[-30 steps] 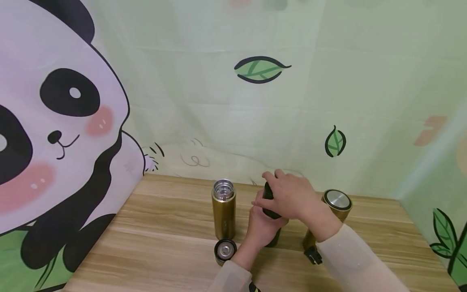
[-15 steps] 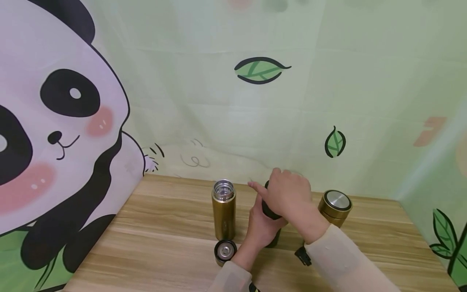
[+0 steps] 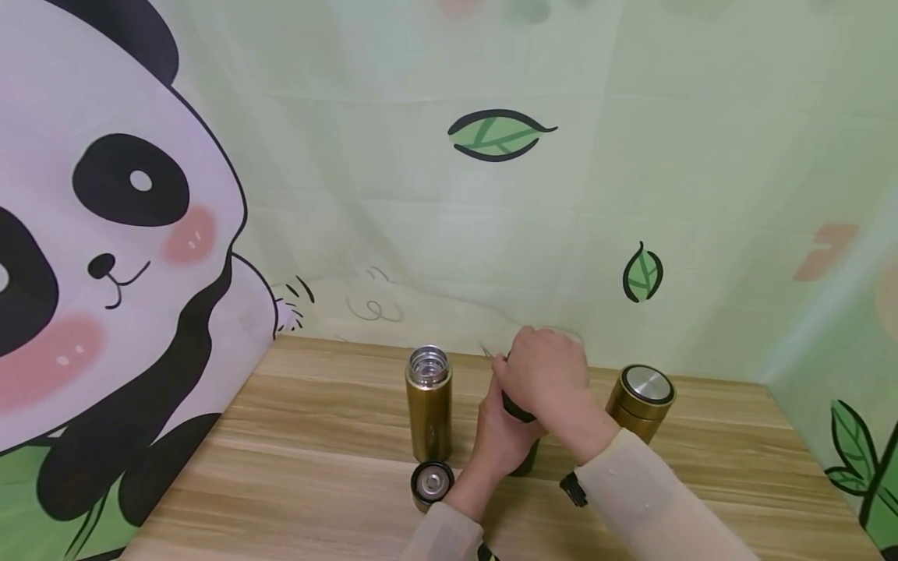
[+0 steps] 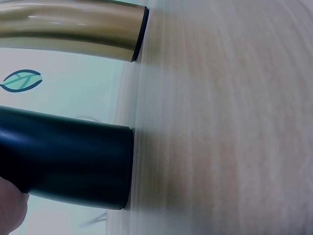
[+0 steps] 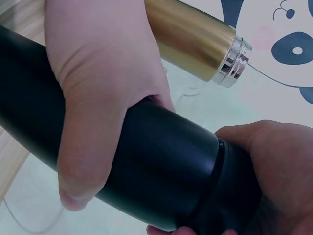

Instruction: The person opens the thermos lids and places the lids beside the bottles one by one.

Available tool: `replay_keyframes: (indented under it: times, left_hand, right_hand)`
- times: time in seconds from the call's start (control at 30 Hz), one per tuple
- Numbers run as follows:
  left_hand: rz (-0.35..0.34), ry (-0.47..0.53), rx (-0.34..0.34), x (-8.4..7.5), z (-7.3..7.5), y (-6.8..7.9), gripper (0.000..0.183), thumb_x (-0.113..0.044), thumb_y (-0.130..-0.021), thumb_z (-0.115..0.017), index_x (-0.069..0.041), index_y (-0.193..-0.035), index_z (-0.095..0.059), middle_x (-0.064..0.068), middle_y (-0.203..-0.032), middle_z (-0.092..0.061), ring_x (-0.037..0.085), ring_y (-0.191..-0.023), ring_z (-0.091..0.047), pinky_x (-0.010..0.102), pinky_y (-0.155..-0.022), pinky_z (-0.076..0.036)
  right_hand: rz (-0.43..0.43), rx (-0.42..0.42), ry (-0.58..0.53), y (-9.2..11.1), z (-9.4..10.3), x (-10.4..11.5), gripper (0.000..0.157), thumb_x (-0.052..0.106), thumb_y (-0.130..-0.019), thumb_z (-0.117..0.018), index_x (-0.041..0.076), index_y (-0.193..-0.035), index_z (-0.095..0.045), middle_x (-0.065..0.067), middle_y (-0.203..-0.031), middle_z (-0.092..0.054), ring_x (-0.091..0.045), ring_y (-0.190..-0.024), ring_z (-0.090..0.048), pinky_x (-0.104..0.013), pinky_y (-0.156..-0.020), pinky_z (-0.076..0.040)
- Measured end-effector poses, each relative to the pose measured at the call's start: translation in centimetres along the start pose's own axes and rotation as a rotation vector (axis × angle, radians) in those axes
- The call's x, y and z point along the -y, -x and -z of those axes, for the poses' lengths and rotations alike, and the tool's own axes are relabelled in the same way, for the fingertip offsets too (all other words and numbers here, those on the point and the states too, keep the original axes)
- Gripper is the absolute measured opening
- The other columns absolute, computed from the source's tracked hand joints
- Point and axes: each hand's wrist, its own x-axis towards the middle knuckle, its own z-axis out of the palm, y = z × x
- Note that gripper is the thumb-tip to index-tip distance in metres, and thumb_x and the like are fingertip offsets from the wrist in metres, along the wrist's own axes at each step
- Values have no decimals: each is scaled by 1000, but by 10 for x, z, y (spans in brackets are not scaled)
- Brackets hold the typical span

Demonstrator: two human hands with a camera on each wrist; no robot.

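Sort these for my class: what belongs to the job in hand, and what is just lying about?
Likely in the job:
black flask, in left hand
black lid, in right hand

Apparently idle:
open gold flask
upturned lid
lidded gold flask

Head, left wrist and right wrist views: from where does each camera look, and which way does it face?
Head: worn on the head, facing forward and down at the table; left hand and right hand show.
Left wrist: on that wrist, facing the black bottle near its base, picture turned sideways; little of the left hand shows.
Right wrist: on that wrist, facing the bottle's lid; both hands show.
Head and right wrist share the open gold bottle.
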Motion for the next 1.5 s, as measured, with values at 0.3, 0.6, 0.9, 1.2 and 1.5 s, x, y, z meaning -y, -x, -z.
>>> replay_keyframes:
  times: [0.3,0.6,0.9,1.2,1.5]
  left_hand:
    - [25,-14,-14,-1,-1,0,86,-28,-79,-88,-28,-149,-38,-4,-136,-66,14,-121,-64,34,-106,-50]
    - [58,10,-5,0,-1,0,81,-30,-81,-87,-31,-147,-41,-8,-135,-66,13,-119,-64,34,-103,-51]
    - [60,37,-2,-1,-2,0,75,-29,-82,-86,-32,-143,-44,-8,-132,-66,13,-116,-65,32,-99,-52]
    - [85,50,1,-2,-2,1,73,-25,-81,-85,-30,-142,-45,-6,-132,-66,15,-116,-64,34,-100,-52]
    - [89,53,2,-1,-2,1,70,-26,-82,-85,-27,-140,-46,-5,-131,-66,15,-114,-65,33,-99,-52]
  right_hand:
    - [24,-23,-36,1,-3,-2,48,45,-97,-65,-2,-89,-66,-17,-77,-65,-32,-68,-68,-39,-52,-52]
    - [64,-37,-51,3,-4,-4,42,41,-95,-67,0,-87,-63,-15,-75,-61,-30,-63,-63,-38,-50,-50]
    - [118,-19,-68,3,-4,-6,35,36,-94,-68,1,-89,-62,-13,-79,-61,-27,-64,-60,-39,-54,-52]
    - [150,32,-100,2,0,-11,35,33,-91,-69,0,-99,-62,-15,-88,-62,-27,-69,-60,-41,-62,-54]
    - [176,41,-116,2,1,-13,35,33,-91,-69,0,-103,-63,-15,-89,-62,-26,-69,-60,-40,-61,-53]
